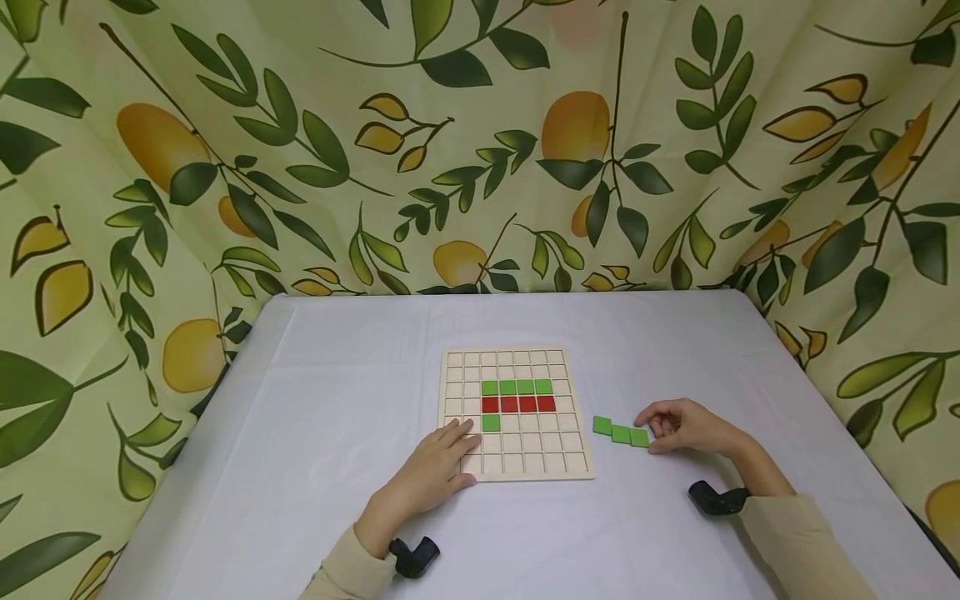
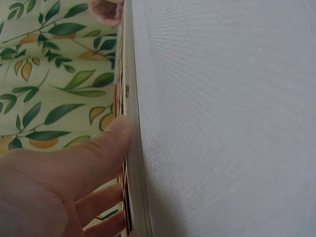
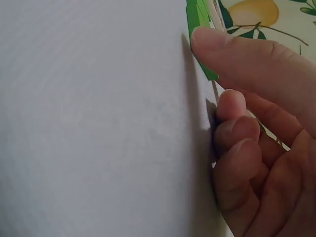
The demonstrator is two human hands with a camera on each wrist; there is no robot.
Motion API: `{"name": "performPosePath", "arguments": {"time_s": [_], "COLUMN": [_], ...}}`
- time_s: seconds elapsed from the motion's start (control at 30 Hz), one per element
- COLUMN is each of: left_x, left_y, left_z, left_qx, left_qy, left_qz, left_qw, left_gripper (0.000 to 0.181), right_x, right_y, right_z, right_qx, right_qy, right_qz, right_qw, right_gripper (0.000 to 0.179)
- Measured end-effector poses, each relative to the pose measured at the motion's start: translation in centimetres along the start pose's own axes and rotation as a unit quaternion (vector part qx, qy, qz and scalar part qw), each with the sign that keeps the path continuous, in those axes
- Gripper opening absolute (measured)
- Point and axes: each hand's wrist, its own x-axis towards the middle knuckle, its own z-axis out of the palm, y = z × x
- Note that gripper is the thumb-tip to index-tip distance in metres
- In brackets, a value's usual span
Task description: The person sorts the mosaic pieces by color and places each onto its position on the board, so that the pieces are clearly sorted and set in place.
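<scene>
A pale wooden grid board [image 1: 536, 462] lies on the table. Its squares hold a row of green tiles [image 1: 517, 387], a row of red tiles [image 1: 518, 404] below it, and one green tile [image 1: 491, 422] under the red row's left end. My left hand [image 1: 431, 471] rests on the board's lower left side, fingers extended over it; its thumb [image 2: 106, 148] lies along the near edge. To the right of the board, three green tiles [image 1: 620, 433] form a stepped line. My right hand [image 1: 693, 429] pinches the rightmost one between thumb [image 3: 212, 42] and index finger, the index contact partly hidden.
White cloth covers the table [image 1: 337, 375]. A patterned curtain [image 1: 480, 167] with leaves and fruit hangs behind and along both sides. Black wrist devices sit at the left [image 1: 415, 557] and right [image 1: 717, 500] wrists.
</scene>
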Motion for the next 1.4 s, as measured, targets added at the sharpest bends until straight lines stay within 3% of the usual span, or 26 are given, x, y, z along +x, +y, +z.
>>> {"name": "performPosePath", "arguments": {"time_s": [0.47,1.4], "left_x": [0.14,-0.12], "left_y": [-0.19,-0.11], "left_z": [0.19,0.21], "left_qx": [0.017,-0.002], "left_qy": [-0.002,0.003], "left_qz": [0.008,-0.002], "left_qw": [0.9998,1.0000], "left_gripper": [0.057,0.056], "right_x": [0.00,-0.23], "right_y": [-0.04,0.12], "right_z": [0.22,0.43], "right_qx": [-0.001,0.009], "right_qy": [0.019,0.029], "right_qz": [0.009,-0.019], "right_qw": [0.9998,0.9993], "right_gripper": [0.034,0.030]}}
